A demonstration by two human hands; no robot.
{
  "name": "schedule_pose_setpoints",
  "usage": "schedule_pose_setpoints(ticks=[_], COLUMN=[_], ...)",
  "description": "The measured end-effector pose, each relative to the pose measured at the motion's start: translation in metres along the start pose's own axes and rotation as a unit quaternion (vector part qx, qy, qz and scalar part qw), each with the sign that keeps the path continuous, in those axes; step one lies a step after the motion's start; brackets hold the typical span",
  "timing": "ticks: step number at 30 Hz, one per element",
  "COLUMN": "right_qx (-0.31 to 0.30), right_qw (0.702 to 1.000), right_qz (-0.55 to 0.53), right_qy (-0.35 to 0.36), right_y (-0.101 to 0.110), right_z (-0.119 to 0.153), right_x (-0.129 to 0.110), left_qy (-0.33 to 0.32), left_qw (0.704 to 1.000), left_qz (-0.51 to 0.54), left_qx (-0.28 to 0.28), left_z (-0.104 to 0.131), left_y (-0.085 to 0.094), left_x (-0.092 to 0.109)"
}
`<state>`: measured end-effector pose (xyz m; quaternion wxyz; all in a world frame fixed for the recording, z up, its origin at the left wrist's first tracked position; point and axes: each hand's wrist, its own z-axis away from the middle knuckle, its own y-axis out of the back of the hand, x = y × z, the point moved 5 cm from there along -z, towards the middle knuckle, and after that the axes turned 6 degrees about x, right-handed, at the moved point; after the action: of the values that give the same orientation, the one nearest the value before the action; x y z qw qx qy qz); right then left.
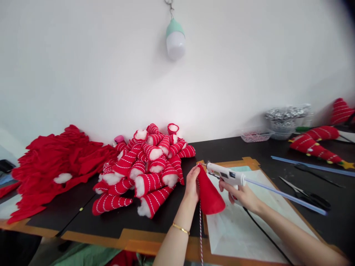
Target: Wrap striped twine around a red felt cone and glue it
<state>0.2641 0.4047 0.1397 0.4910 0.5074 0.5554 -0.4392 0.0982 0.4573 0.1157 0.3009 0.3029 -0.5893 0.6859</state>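
Observation:
My left hand point(192, 183) is closed on a plain red felt cone point(210, 194), gripping it near its narrow tip. A red-and-white twisted cord point(200, 232) runs from the tip along the cone and hangs below the table edge. In my right hand point(244, 195) is a white glue gun point(226, 174), with a long translucent glue stick point(285, 195) out of its back. The gun's nozzle is at the cone's tip, by my left fingers; whether it touches I cannot tell. Below both hands lies a white sheet point(249, 236) taped to the table.
Stuffed red cones with white stitching point(155, 162) are heaped left of my hands, beside a pile of red fabric point(63, 159). Scissors point(307, 195), a spare glue stick point(316, 165), a finished curved cone point(316, 142) and plastic tubs point(283, 129) stand right. A bulb lamp point(175, 40) hangs on the wall.

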Motion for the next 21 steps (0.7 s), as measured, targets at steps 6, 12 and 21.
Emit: schedule_pose_setpoints(ticks=[6,12,21], right_qx=[-0.012,-0.006,0.024], right_qw=[1.000,1.000,0.999], right_qz=[0.013,0.010,0.025], right_qy=[0.007,0.002,0.016], right_y=[0.001,0.001,0.007], right_z=[0.001,-0.003,-0.006], right_x=[0.004,-0.001,0.002], left_qy=[-0.001,0.000,0.011], left_qw=[1.000,1.000,1.000], left_qz=[0.004,0.010,0.011], left_qx=[0.000,-0.005,-0.003], left_z=[0.001,0.002,0.001], left_y=[-0.001,-0.002,-0.001], left_x=[0.002,0.002,0.002])
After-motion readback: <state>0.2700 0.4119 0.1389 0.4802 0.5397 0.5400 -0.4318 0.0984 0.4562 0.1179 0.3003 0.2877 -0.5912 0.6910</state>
